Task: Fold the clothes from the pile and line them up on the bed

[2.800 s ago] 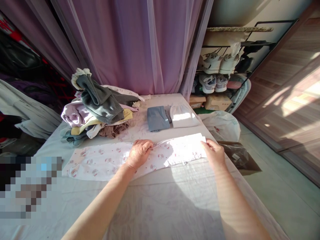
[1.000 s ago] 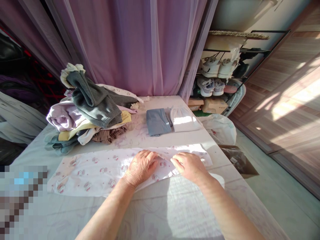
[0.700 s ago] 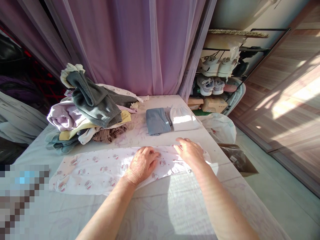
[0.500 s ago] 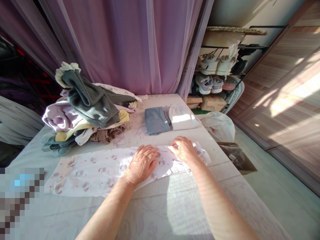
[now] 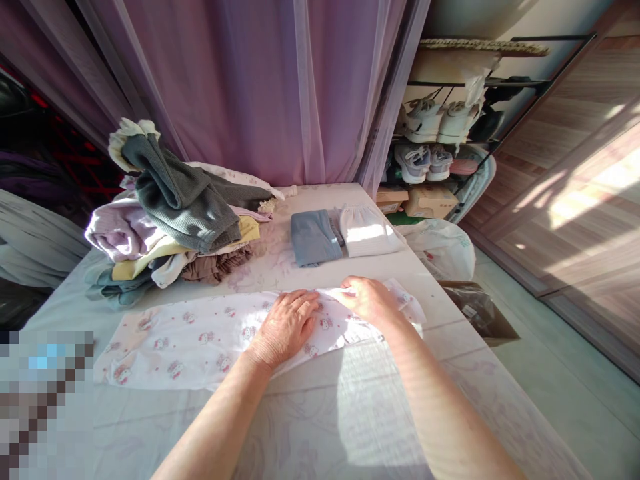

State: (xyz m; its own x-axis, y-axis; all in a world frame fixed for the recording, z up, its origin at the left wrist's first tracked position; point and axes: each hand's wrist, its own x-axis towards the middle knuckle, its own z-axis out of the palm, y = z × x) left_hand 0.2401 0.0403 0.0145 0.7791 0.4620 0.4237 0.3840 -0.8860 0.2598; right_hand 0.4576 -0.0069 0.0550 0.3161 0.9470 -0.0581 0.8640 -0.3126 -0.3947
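A white garment (image 5: 200,340) with small pink and red cartoon prints lies stretched out across the table, long and narrow like trousers folded lengthwise. My left hand (image 5: 287,327) rests flat on its middle, fingers extended and holding nothing. Its far edge is pinched in my right hand (image 5: 367,303), where the cloth is slightly raised. The garment's right end, partly behind my right wrist, looks crumpled. Just beyond my hands sit a folded blue-grey garment (image 5: 314,239) and a folded white one (image 5: 370,233) with a gathered edge, side by side.
A heap of loose clothes (image 5: 185,213) stands at the table's (image 5: 280,433) back left, before a purple curtain (image 5: 240,87). Past the right edge are a shoe rack (image 5: 480,83), a plastic bag (image 5: 443,247) and an open cardboard box (image 5: 485,313) on the floor.
My right hand has lifted the garment's far edge slightly in its pinch. My left hand stays pressed on the cloth. The view has shifted a little.
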